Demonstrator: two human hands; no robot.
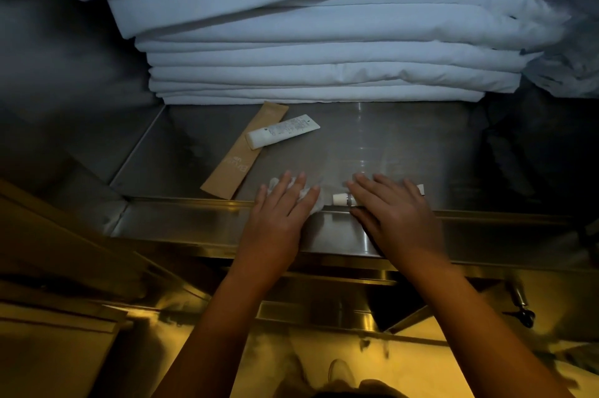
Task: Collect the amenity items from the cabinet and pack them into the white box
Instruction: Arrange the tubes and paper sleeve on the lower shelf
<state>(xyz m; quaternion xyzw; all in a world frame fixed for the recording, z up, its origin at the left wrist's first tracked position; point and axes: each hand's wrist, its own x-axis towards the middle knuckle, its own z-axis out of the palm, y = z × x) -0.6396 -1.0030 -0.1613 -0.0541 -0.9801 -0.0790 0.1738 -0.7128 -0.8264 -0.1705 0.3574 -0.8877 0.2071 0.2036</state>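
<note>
On the steel cabinet shelf (405,144) lie a brown paper sachet (238,157) and, across its top end, a white tube (282,131). My left hand (282,206) rests flat, fingers straight, on a crumpled white packet (312,199) at the shelf's front lip. Beside it, my right hand (392,206) lies over a small tube (342,199) with a white cap; its fingers reach past the tube and the thumb sits on the near side. Only the tube's cap end and far tip show. The white box is out of view.
A tall stack of folded white linens (324,40) fills the back of the shelf. Dark cabinet walls (64,57) close in on both sides. A steel ledge (194,229) runs along the front. A clear plastic cup (363,138) faintly shows mid-shelf.
</note>
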